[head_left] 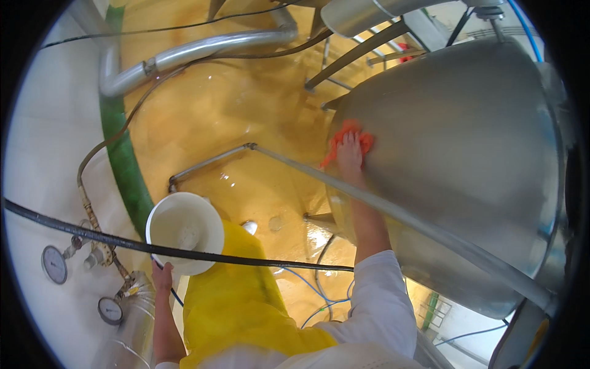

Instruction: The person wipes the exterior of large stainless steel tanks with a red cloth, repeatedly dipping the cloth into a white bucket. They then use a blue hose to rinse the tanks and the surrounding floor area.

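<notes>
My right hand (350,152) is closed on a crumpled orange-red cloth (367,142) and presses it against the curved side of a large steel tank (455,154). That arm reaches forward under or past a long grey pipe (393,212). Low on the left, my left hand (163,277) grips the near side of a white bucket (211,230). The bucket is tilted with its mouth facing up at me; something pale lies at its bottom, but I cannot make out what. A black hose (184,251) crosses in front of the bucket.
A white wall (55,147) with pressure gauges (54,264) runs along the left, edged by a green strip (126,160). Bent metal piping (215,44) and a brown hose (132,114) cross the wet, yellowish floor (215,111). Blue hoses (326,301) lie beside my yellow apron (230,289).
</notes>
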`<state>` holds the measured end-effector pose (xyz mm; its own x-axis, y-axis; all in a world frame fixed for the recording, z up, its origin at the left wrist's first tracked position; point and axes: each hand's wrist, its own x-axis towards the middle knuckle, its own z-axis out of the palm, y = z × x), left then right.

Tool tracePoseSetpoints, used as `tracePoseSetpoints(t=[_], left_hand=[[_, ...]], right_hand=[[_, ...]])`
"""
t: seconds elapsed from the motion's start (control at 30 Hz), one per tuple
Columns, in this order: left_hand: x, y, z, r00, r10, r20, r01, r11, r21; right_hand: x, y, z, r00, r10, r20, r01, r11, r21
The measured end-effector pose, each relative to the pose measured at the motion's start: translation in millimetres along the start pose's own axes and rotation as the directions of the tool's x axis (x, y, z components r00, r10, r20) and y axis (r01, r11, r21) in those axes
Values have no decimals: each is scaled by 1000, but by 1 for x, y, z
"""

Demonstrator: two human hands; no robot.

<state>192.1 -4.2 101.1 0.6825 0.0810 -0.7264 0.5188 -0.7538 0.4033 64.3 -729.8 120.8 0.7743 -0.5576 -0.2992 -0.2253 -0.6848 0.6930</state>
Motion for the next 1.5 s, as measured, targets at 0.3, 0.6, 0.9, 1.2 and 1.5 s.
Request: tracePoseSetpoints(t=[0.3,0.6,0.9,1.2,1.5], left_hand=[[43,1,-3,973,226,-37,-228,972,-62],[110,8,-1,978,199,67,-202,978,41],[112,69,-12,984,165,67,-178,915,362],[57,170,-36,880,445,164,-473,850,232],[4,259,-49,820,541,188,-571,800,185]], right_hand=[[-37,193,-237,841,449,-302,-476,879,-15],[-219,68,-67,994,93,-62,-61,917,394],[-289,6,-296,511,-333,793,-453,680,577],[-168,-37,-391,794,-580,180,-169,74,983],[-43,-155,-375,713,-682,-163,-340,-540,770]])
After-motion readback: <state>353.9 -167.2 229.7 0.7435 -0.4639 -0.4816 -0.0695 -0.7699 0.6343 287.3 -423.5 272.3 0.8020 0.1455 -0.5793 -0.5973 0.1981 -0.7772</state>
